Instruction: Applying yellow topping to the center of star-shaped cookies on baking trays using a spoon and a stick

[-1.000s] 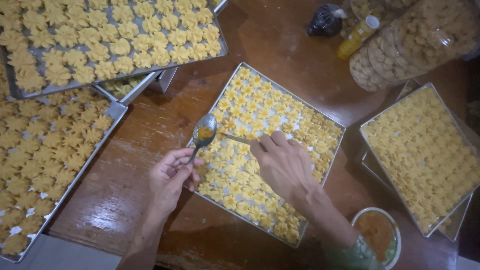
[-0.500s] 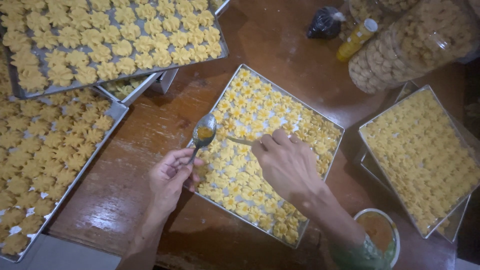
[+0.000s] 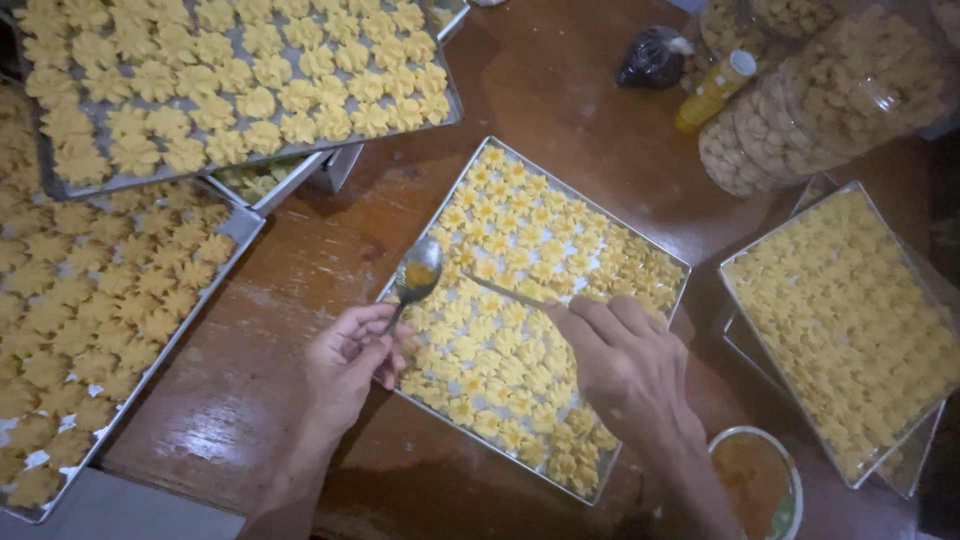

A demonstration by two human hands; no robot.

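My left hand point(image 3: 350, 362) holds a metal spoon point(image 3: 414, 272) by its handle, the bowl carrying a dab of orange filling over the left edge of the middle baking tray point(image 3: 668, 262). My right hand point(image 3: 626, 362) pinches a thin stick point(image 3: 505, 291) whose tip points toward the spoon. The tray is packed with small yellow flower-shaped cookies point(image 3: 520, 230).
Larger flower cookies fill a tray at top left point(image 3: 448, 98) and another at left point(image 3: 245, 228). A full tray point(image 3: 728, 275) sits at right. A small bowl of orange filling point(image 3: 755, 480) is at bottom right. Clear cookie jars point(image 3: 810, 100), a yellow bottle point(image 3: 712, 92) and a dark bag point(image 3: 652, 56) stand at the back.
My right hand has shifted slightly down and left along the tray with the stick. The spoon in my left hand stays nearly still.
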